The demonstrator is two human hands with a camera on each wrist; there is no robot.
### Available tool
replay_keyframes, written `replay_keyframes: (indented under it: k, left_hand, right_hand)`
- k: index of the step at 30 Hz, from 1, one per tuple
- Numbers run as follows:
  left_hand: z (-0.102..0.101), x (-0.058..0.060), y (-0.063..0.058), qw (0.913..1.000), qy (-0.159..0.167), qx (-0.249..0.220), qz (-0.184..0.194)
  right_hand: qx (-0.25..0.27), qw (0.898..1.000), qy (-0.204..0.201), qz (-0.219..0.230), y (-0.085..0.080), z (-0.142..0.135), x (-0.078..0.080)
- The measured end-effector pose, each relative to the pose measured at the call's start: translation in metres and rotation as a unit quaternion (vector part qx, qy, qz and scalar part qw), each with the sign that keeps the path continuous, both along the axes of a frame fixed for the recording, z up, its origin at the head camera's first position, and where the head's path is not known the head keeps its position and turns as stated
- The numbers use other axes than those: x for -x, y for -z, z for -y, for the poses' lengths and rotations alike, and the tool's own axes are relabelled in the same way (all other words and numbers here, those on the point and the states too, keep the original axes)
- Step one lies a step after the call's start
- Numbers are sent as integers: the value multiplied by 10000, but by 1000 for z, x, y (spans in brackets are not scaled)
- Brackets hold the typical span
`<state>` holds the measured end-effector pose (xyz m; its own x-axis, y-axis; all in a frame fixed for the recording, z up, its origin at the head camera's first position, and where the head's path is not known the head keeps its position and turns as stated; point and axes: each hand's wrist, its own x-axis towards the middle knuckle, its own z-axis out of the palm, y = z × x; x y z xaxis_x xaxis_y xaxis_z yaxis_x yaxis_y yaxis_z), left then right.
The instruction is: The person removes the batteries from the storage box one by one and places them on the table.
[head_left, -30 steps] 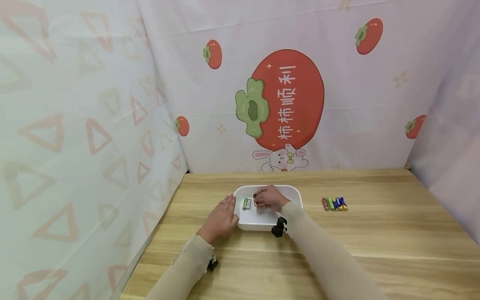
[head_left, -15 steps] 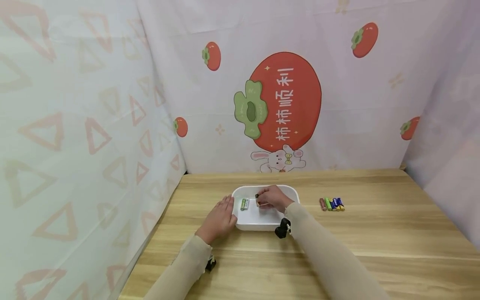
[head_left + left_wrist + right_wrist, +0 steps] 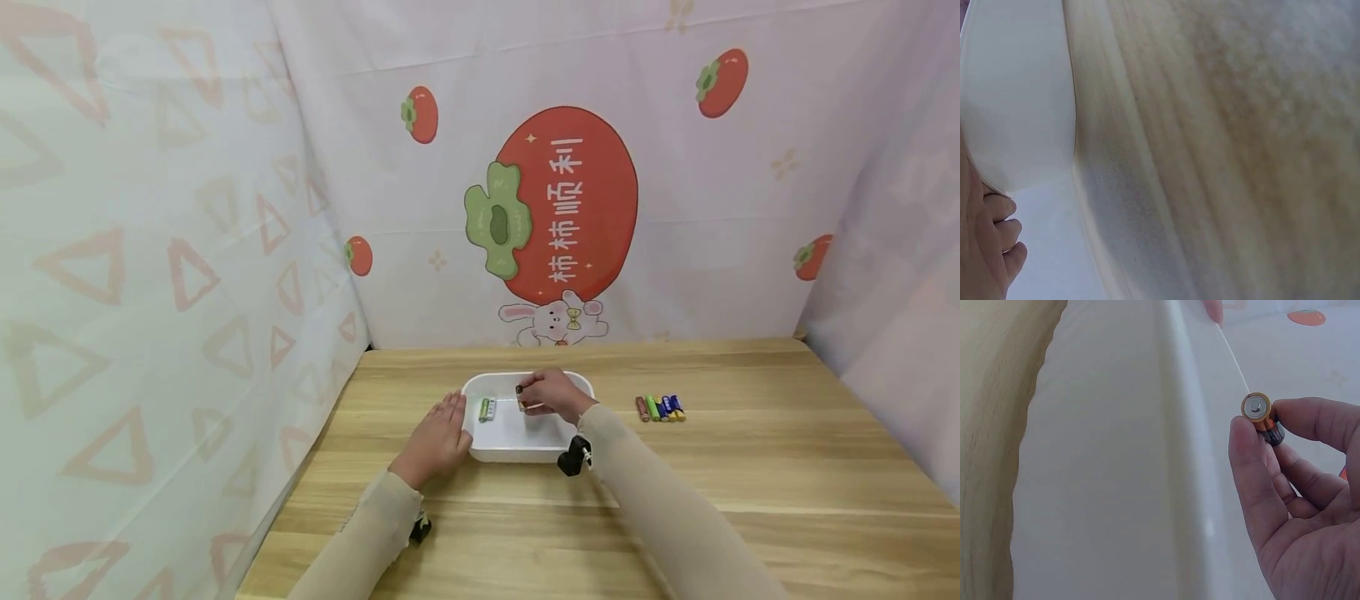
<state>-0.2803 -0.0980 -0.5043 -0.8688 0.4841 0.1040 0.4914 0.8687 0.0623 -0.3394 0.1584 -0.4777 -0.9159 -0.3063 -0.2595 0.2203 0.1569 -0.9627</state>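
Note:
The right hand (image 3: 553, 392) is over the white tray (image 3: 517, 455) and pinches a small black-and-orange battery (image 3: 520, 397) between thumb and fingers. In the right wrist view, the silver end of that battery (image 3: 1256, 407) faces the camera. Against the tray's left end rests the left hand (image 3: 438, 437), its fingers lying along the rim in the head view. The left wrist view catches only part of that hand (image 3: 988, 237) beside the tray wall. Inside the tray, near its left end, a green battery (image 3: 483, 410) and a whitish one (image 3: 492, 409) lie side by side.
Right of the tray, a row of several batteries in red-brown, green and blue-yellow (image 3: 660, 408) lies on the wooden table (image 3: 750, 483). A printed cloth (image 3: 405, 308) hangs behind the table, and another cloth (image 3: 247, 333) stands along the left.
The right hand has moved slightly to the right with the battery, away from the two in the tray. The left hand stays at the tray's end. The head view has shifted a little.

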Motion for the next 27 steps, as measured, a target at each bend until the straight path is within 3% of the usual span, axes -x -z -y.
replay_keyframes:
  k: [18, 27]
  left_hand:
    - [2, 1, 2, 9999, 94, -130, -56]
    - [3, 1, 1, 9999, 20, -114, 48]
  right_hand:
    - [-259, 9995, 143, -83, -2, -31, 0]
    - [-486, 9986, 207, -84, -11, -47, -2]
